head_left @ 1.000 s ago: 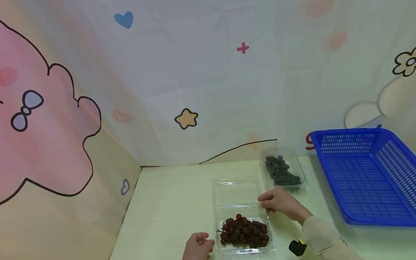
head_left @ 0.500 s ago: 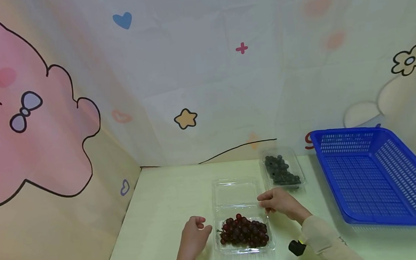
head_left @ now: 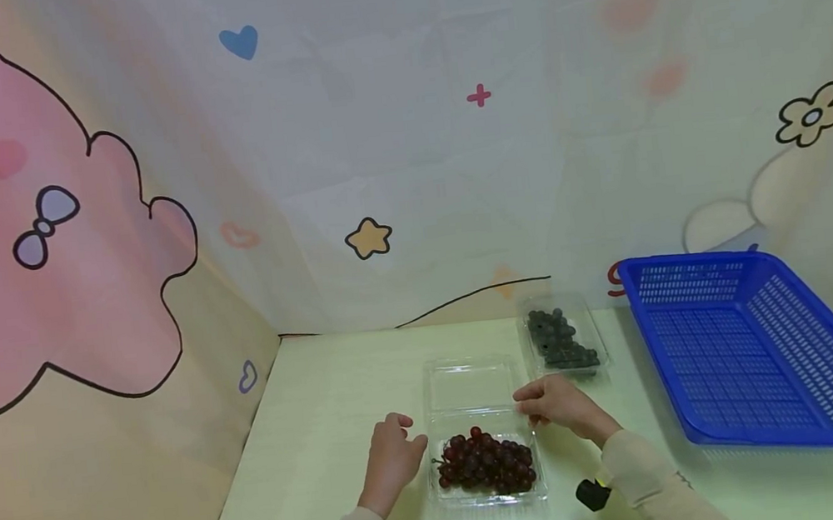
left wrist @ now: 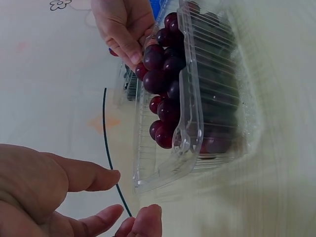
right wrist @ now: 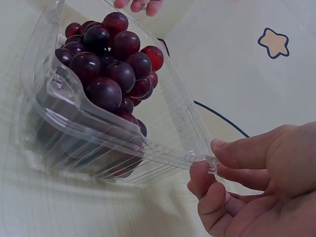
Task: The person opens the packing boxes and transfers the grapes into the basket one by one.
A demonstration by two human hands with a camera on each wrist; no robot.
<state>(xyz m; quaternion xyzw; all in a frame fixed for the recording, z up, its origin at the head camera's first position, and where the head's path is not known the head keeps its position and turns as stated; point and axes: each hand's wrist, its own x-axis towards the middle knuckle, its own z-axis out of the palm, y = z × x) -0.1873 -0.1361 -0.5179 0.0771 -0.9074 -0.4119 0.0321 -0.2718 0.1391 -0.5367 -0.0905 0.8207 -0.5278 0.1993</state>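
A clear plastic clamshell box (head_left: 447, 504) lies on the table with its lid (head_left: 471, 384) laid back, away from the person. In its base rests a bunch of dark red grapes (head_left: 485, 463), heaped above the rim in the right wrist view. My right hand (head_left: 562, 407) pinches the box's right edge near the hinge, thumb and fingertips (right wrist: 202, 173) on the thin plastic. To the left of the box is my left hand (head_left: 394, 459), thumb and fingers (left wrist: 94, 175) apart with nothing between them, a short gap from the box's corner in the left wrist view.
Behind and to the right stands another clear box holding dark grapes (head_left: 560, 338). A large blue plastic basket (head_left: 743, 362) sits tilted at the right. A small black object (head_left: 593, 494) is near the right sleeve. A patterned curtain (head_left: 405, 144) hangs behind the table.
My left hand has moved up and forward along the box's left side, its fingers spreading. The right hand keeps its pinch on the box's edge, and the box has not shifted.
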